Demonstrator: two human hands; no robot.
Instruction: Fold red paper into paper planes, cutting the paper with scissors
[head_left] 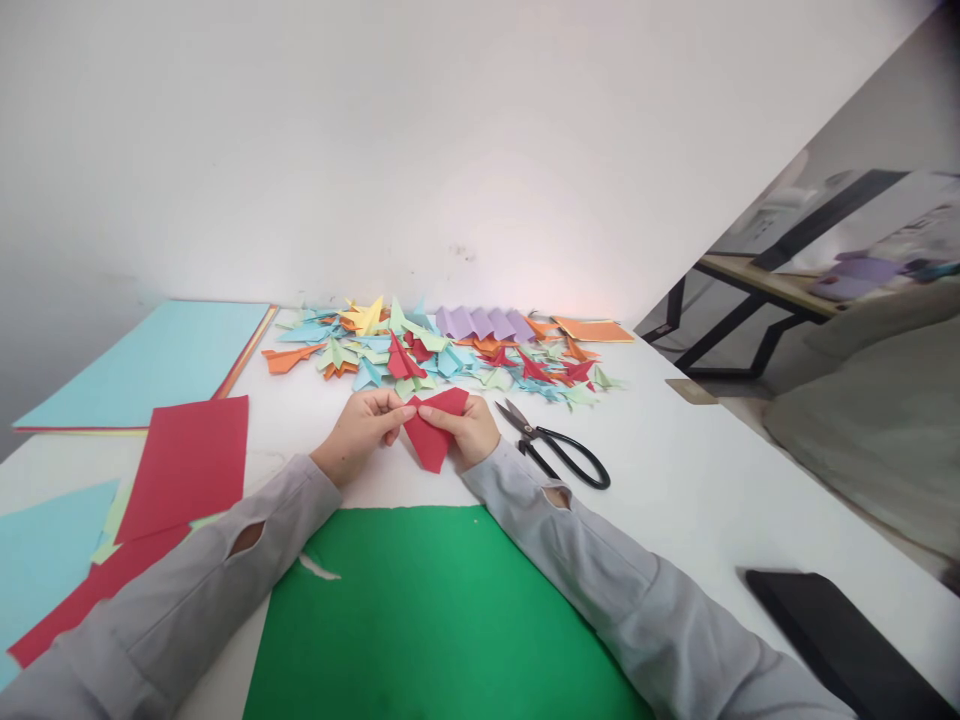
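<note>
A partly folded piece of red paper [433, 442] is held up between both hands, above the white table just beyond the green mat [442, 610]. My left hand [362, 430] pinches its left upper corner between thumb and fingers. On the other side, my right hand [469, 428] grips the paper, its thumb lying across the front and its fingers hidden behind. Folded paper shapes in many colours [405, 360] lie in a pile behind the hands. Black-handled scissors [559, 445] rest on the table to the right of my right hand, blades partly open.
Large light blue sheets [150, 360] are stacked at the back left. Red sheets [187, 460] and another blue sheet [45, 550] lie nearer on the left. A black flat object [840, 635] is at the front right. Beyond the table's right edge stands a black-framed table [757, 275].
</note>
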